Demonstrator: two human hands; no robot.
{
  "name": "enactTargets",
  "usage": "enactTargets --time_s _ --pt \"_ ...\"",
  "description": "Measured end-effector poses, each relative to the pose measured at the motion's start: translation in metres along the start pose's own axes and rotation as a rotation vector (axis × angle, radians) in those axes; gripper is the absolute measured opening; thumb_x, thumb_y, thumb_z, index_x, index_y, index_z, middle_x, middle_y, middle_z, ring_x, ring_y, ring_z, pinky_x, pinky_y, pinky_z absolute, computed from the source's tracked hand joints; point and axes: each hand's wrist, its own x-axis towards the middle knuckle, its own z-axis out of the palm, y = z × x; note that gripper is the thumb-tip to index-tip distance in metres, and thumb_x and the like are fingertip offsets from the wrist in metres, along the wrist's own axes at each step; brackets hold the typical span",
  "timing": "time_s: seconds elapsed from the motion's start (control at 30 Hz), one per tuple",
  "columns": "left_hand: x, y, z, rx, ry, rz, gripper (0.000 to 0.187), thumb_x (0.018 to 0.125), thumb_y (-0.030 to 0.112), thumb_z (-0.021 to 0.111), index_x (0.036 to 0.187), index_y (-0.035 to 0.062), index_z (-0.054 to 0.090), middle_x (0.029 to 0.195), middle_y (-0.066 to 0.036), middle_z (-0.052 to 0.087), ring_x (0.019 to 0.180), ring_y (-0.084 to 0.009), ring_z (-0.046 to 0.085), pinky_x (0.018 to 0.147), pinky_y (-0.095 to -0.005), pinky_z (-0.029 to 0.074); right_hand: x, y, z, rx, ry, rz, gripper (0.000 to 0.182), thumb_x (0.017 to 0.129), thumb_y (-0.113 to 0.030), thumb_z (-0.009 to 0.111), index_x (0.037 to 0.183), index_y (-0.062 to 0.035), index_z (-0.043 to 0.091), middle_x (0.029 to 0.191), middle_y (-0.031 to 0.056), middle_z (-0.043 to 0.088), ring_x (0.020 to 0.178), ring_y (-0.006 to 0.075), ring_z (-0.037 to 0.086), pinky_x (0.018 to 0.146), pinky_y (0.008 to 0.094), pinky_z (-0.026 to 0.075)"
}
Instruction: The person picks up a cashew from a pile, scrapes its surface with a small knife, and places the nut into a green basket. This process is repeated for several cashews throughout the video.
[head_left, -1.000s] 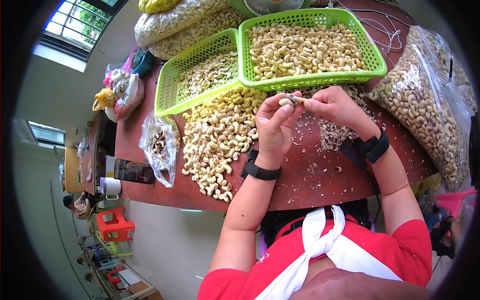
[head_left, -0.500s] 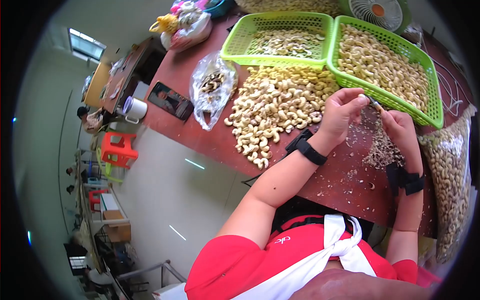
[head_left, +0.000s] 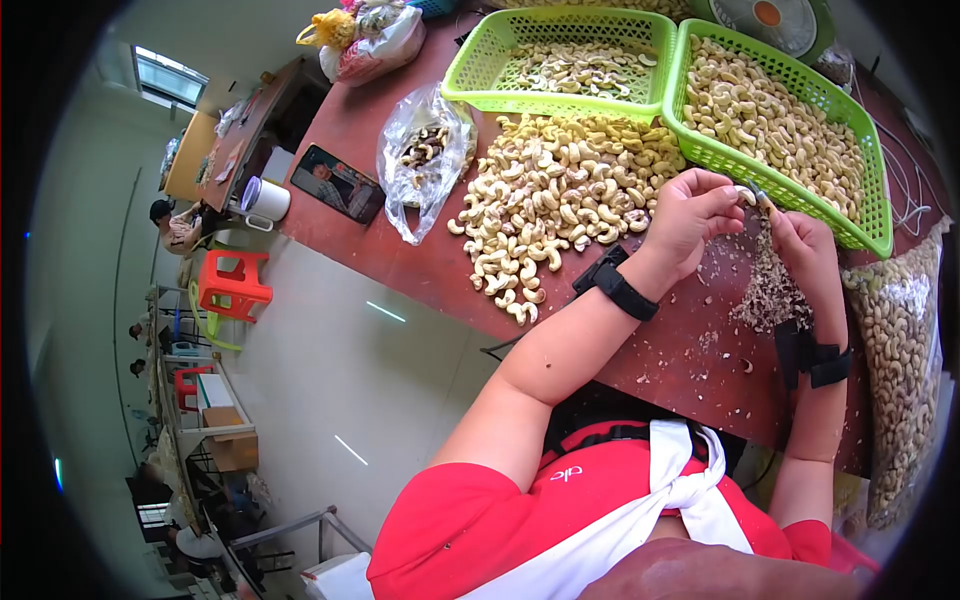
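My left hand (head_left: 690, 222) pinches a pale cashew (head_left: 746, 196) between thumb and fingertips. Close against the nut is the short blade of a small knife (head_left: 759, 192), its handle gripped in my right hand (head_left: 803, 248). Brown skin shavings (head_left: 770, 295) lie heaped on the table beneath the hands. To the left spreads a loose pile of cashews (head_left: 570, 190). Beyond the hands, a green basket (head_left: 860, 238) is full of cashews. A second green basket (head_left: 555, 103) beside it has a thinner layer of cashew pieces.
A clear plastic bag (head_left: 425, 160) with dark pieces lies beside a phone (head_left: 337, 184) and a white mug (head_left: 266, 203) at the table's left edge. At right stands a large bag of cashews (head_left: 895, 370). A fan (head_left: 770, 20) is behind the baskets; red stools (head_left: 235, 283) are on the floor.
The cashew now shows more between my left fingertips, and the knife and right hand have shifted slightly. The whole view has moved a little.
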Motion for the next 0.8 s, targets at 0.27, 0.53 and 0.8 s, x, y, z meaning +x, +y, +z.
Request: enactTargets --time_s 0.27,0.53,0.8 --pt "-0.001 0.0 0.002 -0.007 0.002 -0.038 0.014 0.077 -0.001 0.055 0.091 -0.0001 0.05 0.086 -0.012 0.059 0.073 -0.0197 0.061 0.066 -0.0282 0.053 -0.001 -0.001 0.002 0.033 0.003 -0.012 0.036 0.084 -0.027 0.05 0.056 -0.0052 0.048 0.048 -0.0063 0.039 0.043 0.0015 0.032 0.039 0.0194 0.024" --pt "-0.001 0.002 0.001 0.02 -0.043 -0.077 0.018 0.077 0.0 0.055 0.095 0.0012 0.052 0.085 -0.01 0.06 0.073 -0.0173 0.06 0.064 -0.028 0.052 0.0 0.003 0.002 0.032 -0.01 -0.021 0.036 0.084 -0.028 0.051 0.057 -0.0053 0.048 0.048 -0.0064 0.039 0.043 0.0016 0.032 0.039 0.0197 0.023" --pt "-0.001 0.003 0.002 -0.009 -0.101 -0.072 0.022 0.076 -0.002 0.056 0.097 -0.0006 0.052 0.092 -0.012 0.058 0.082 -0.0207 0.059 0.072 -0.0306 0.052 -0.002 -0.008 0.005 0.03 -0.023 -0.039 0.036 0.083 -0.027 0.052 0.058 -0.0017 0.05 0.05 -0.0048 0.04 0.047 0.0031 0.034 0.041 0.0213 0.026"
